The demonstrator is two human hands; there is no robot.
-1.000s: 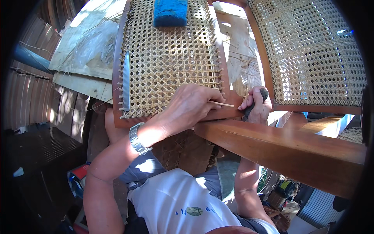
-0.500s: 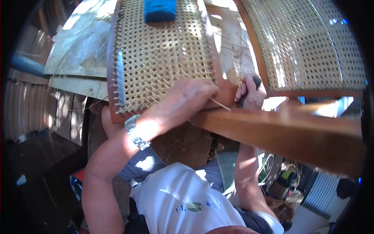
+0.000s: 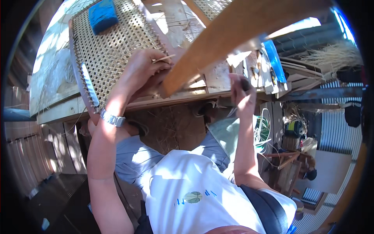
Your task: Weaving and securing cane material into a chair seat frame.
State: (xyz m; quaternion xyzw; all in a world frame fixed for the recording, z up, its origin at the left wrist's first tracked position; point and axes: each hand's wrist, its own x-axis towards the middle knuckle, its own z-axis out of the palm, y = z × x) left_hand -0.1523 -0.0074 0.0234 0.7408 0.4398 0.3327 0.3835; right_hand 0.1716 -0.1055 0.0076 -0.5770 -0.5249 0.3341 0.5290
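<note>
My left hand [image 3: 146, 64] is closed on a thin pale stick [image 3: 165, 58] at the right edge of a woven cane panel [image 3: 113, 52] in a wooden frame. A long wooden member [image 3: 218, 35] slants up from beside that hand to the top right, slightly blurred. My right hand [image 3: 242, 97], lower and right of it, grips a dark-handled tool [image 3: 244, 84], apart from the panel, near the bench edge. A blue block [image 3: 102, 15] lies on the cane; a pale flat strip [image 3: 89, 84] runs along its left side.
The plywood bench [image 3: 54, 111] holds a clear plastic bag [image 3: 57, 72], a second cane panel [image 3: 206, 6] behind, and tools beside a blue item [image 3: 274, 62] at right. A bundle of pale fibres [image 3: 327, 58], green coiled cord [image 3: 261, 128] and wooden pieces [image 3: 290, 163] are at the right.
The view has shifted. The long wooden member has swung up from below my hands to slant upward, and my right hand has moved down and away from the panel with the tool.
</note>
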